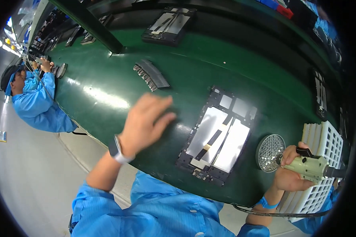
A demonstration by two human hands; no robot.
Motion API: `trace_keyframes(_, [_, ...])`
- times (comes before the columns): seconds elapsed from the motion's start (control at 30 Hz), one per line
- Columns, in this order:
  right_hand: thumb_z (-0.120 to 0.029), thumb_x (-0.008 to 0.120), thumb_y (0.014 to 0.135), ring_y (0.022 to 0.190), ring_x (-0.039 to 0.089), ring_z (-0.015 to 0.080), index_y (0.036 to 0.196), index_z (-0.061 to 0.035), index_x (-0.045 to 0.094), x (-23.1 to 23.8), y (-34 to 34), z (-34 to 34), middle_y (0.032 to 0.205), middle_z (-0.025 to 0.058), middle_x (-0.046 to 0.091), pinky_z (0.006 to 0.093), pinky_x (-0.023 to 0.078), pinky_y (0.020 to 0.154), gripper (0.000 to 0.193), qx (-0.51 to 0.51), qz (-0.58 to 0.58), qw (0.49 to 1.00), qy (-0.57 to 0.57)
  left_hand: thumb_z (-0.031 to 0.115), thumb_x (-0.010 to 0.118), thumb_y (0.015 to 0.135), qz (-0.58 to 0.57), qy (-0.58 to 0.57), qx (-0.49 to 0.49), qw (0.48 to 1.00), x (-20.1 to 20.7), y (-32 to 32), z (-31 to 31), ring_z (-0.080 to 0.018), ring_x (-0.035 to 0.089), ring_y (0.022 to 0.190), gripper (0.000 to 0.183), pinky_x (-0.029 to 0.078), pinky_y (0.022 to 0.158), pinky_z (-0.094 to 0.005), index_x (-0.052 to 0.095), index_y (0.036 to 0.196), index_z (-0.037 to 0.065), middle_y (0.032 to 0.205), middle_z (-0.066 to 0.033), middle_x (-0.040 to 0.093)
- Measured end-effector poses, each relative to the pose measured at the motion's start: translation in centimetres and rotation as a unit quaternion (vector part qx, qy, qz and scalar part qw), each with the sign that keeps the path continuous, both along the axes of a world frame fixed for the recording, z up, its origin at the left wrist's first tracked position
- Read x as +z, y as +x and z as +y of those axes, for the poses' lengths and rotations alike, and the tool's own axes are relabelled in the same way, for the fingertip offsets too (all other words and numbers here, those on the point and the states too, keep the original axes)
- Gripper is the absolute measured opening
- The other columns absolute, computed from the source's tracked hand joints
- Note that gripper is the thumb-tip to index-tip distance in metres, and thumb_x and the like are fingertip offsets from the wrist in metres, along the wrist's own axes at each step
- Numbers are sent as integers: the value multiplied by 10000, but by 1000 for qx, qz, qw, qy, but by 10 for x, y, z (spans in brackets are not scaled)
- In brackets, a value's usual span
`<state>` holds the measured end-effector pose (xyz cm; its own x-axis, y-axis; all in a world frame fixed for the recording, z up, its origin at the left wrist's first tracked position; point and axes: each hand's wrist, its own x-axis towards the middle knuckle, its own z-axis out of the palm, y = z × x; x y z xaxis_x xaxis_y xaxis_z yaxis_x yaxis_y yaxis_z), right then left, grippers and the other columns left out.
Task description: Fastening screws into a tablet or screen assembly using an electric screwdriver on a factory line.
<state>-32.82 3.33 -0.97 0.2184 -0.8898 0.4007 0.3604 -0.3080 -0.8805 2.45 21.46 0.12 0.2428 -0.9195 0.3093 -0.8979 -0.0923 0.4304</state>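
Note:
My left hand (144,122), with a watch on its wrist, hangs over the green bench, fingers and thumb apart and nothing visible in them. Beyond its fingertips lies a curved row of thin dark parts (156,75) with shiny metal ends. My right hand (290,173) is wrapped round a pale green electric screwdriver (310,168) with a black lever. The screwdriver's front end reaches the rim of a round dish (271,136) full of tiny silver pieces, probably screws. Between my hands lies an opened tablet (221,136), its silver battery cells and dark ribbon cables exposed.
White grid trays (328,146) stand stacked at the right bench edge. Another opened tablet (170,23) lies on a dark block at the back, and one more unit (320,93) is at far right. A green post (95,27) rises back left. A co-worker (39,94) in blue sits at left.

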Motion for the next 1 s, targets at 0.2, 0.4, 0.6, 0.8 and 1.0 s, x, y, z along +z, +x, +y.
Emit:
trace_keyframes(0.2, [-907,364,771,559,463,152,1218,128,521,-4,4,-2,642,68,528,286,356,506,1139,-29,-26,999,36,12,734,758,-180,-48,-109,976,-24,72,-55,-337,580,1043,251,499,900,-430,680,1003,-4,1071,-123,639])
trace_keyframes(0.4, [-893,292,811,528,461,149,1218,129,533,11,9,-3,631,80,536,269,361,481,1126,-41,10,999,-1,-18,733,770,-149,-103,-135,974,-17,43,-66,-254,584,878,184,483,784,-336,679,945,-16,896,-87,606])
trace_keyframes(0.6, [-988,298,695,559,520,162,1151,119,582,14,7,3,646,92,582,278,419,540,1231,-54,11,996,71,44,701,877,256,-32,-162,952,12,-47,-134,-73,574,824,202,463,708,-226,683,1054,-51,876,-46,641])
trace_keyframes(0.8, [-957,315,733,551,538,182,1150,112,580,4,7,-5,752,156,634,294,422,500,1178,-25,-44,997,50,122,756,810,299,60,-146,941,-22,-103,-182,-228,638,814,165,507,747,-342,726,916,-1,812,-115,682])
trace_keyframes(1.0, [-965,323,724,575,574,197,1168,90,554,2,3,-7,1099,257,644,311,458,508,1168,-42,-53,997,29,131,785,791,195,41,-184,963,-28,-92,-188,-244,613,841,201,495,767,-322,721,919,-10,894,-92,630])
